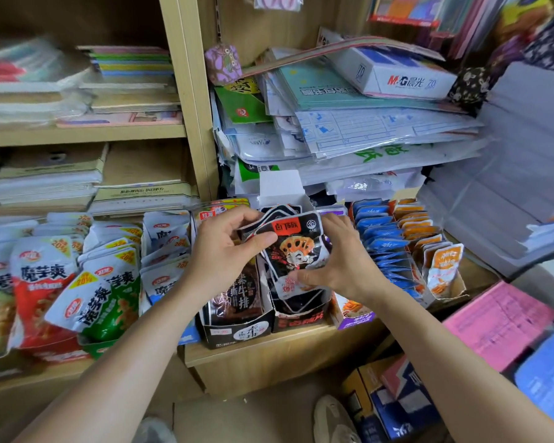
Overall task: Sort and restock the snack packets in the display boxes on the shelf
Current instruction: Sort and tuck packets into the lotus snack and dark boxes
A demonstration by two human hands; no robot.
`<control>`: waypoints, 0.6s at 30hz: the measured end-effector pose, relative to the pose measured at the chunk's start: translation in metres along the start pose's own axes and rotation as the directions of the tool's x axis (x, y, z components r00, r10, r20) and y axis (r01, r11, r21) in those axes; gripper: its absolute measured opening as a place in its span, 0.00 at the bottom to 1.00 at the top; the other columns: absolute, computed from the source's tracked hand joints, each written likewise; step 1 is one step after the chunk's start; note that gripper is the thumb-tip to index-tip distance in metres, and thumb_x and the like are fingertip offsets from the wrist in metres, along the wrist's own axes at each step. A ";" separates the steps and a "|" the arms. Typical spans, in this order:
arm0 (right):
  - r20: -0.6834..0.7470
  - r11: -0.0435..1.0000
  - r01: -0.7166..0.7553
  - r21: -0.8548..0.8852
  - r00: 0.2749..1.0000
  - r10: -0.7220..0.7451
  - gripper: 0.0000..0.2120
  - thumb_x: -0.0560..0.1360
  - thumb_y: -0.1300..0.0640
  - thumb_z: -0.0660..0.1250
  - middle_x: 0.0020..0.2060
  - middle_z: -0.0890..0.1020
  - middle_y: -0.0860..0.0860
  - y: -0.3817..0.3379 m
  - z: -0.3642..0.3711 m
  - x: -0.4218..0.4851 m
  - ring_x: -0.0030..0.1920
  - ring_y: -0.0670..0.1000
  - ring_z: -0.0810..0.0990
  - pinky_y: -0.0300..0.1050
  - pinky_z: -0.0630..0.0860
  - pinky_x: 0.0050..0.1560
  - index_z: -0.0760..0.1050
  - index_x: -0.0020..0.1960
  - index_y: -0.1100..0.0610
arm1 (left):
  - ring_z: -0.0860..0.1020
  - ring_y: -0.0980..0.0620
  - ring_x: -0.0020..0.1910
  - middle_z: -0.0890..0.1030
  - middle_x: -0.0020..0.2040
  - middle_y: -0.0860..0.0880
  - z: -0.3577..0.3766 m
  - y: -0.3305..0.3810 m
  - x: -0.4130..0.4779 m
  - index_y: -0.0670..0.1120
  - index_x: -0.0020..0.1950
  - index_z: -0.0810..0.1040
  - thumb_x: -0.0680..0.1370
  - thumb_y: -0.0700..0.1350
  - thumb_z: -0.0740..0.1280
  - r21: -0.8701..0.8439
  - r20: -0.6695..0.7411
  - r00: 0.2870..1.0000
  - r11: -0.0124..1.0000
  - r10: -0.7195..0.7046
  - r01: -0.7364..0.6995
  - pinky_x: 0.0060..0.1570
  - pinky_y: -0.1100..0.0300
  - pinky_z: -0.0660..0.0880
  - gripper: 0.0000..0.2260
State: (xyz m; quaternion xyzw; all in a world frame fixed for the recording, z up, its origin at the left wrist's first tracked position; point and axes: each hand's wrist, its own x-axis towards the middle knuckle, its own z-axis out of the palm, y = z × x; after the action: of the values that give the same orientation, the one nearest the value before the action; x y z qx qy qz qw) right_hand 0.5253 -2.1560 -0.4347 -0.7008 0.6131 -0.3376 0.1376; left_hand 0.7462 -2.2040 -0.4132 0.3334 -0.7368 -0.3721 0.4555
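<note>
**Black snack packets [290,247] gripped in both hands over the middle display box [298,319]**

Glossy bundle, slightly fanned, upright and tipped a little to the left. Red label and orange cartoon figure on the front packet.

Left hand [224,251]: fingers curled over the bundle's upper left corner, thumb pressed flat on the front.

Right hand [344,260]: wrapped round the right edge, thumb laid across the lower front.

Lower ends of the bundle down at the open top of the middle display box, on the wooden shelf [269,348]. Inside it or just above, hard to tell. More black packets standing in the same box, with a white flap [280,187] raised behind.

Just beside it on the left, wall to wall: a second black box [237,334] holding dark packets with white lettering.

Further left: leaning stacks of white pouches, some red-bottomed [39,282], some green-bottomed [106,305].

On the right of the middle box: a purple box [355,318]. Next to that, upright rows of blue packets [384,244] and orange packets [429,238] in a torn carton.

Above the snacks: a sagging pile of papers and plastic sleeves [365,135], topped by a white M&G carton [397,79].

Lower right: a pink paper stack [499,321].

Down on the floor, between the forearms: a pale shoe [333,417].
</note>
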 end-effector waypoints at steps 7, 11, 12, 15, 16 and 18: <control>0.079 0.941 -0.112 0.320 0.993 0.091 0.29 0.67 0.57 0.83 0.52 0.85 0.44 0.001 -0.006 0.016 0.52 0.42 0.84 0.38 0.80 0.50 0.76 0.65 0.55 | 0.85 0.54 0.51 0.85 0.53 0.58 0.015 0.004 0.001 0.54 0.66 0.74 0.73 0.46 0.77 -0.242 -0.109 0.948 0.933 -0.300 0.268 0.55 0.49 0.81 0.24; 0.089 0.893 -0.165 0.418 0.986 0.141 0.40 0.65 0.48 0.83 0.61 0.82 0.48 0.001 -0.002 0.025 0.61 0.47 0.82 0.50 0.81 0.60 0.71 0.72 0.55 | 0.85 0.54 0.51 0.85 0.53 0.54 0.015 0.002 0.010 0.50 0.69 0.72 0.76 0.42 0.74 -0.398 -0.140 0.902 0.857 -0.408 0.326 0.51 0.49 0.83 0.24; 0.084 0.878 -0.166 0.450 0.986 0.143 0.40 0.65 0.47 0.83 0.62 0.82 0.50 0.001 -0.002 0.026 0.61 0.48 0.82 0.53 0.81 0.60 0.71 0.72 0.55 | 0.85 0.54 0.51 0.84 0.55 0.52 0.014 0.001 0.013 0.49 0.70 0.72 0.76 0.40 0.74 -0.425 -0.155 0.892 0.844 -0.424 0.327 0.50 0.48 0.84 0.23; 0.051 0.825 -0.159 0.543 0.986 0.156 0.35 0.68 0.50 0.82 0.61 0.83 0.52 -0.001 -0.002 0.026 0.58 0.51 0.84 0.54 0.82 0.57 0.72 0.71 0.55 | 0.85 0.51 0.53 0.84 0.57 0.48 0.014 -0.004 0.018 0.48 0.71 0.72 0.76 0.37 0.73 -0.500 -0.172 0.866 0.799 -0.470 0.334 0.49 0.48 0.83 0.24; 0.037 0.809 -0.156 0.567 0.986 0.163 0.33 0.69 0.53 0.81 0.58 0.84 0.52 -0.002 -0.003 0.026 0.56 0.51 0.85 0.53 0.83 0.55 0.73 0.70 0.56 | 0.85 0.51 0.53 0.84 0.58 0.47 0.014 -0.005 0.019 0.48 0.71 0.72 0.76 0.37 0.73 -0.525 -0.160 0.860 0.780 -0.485 0.342 0.50 0.47 0.83 0.25; -0.001 0.777 -0.148 0.612 0.982 0.187 0.27 0.70 0.59 0.80 0.52 0.86 0.53 -0.004 -0.005 0.027 0.50 0.53 0.86 0.51 0.84 0.50 0.76 0.66 0.57 | 0.84 0.50 0.56 0.84 0.58 0.46 0.016 -0.006 0.021 0.46 0.72 0.72 0.76 0.37 0.73 -0.585 -0.119 0.855 0.732 -0.505 0.350 0.55 0.46 0.82 0.25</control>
State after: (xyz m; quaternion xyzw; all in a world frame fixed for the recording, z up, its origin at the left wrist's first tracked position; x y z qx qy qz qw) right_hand 0.5259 -2.1793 -0.4201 -0.5509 0.5354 -0.5249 0.3665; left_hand 0.7251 -2.2207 -0.4138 0.3997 -0.4333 -0.6115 0.5277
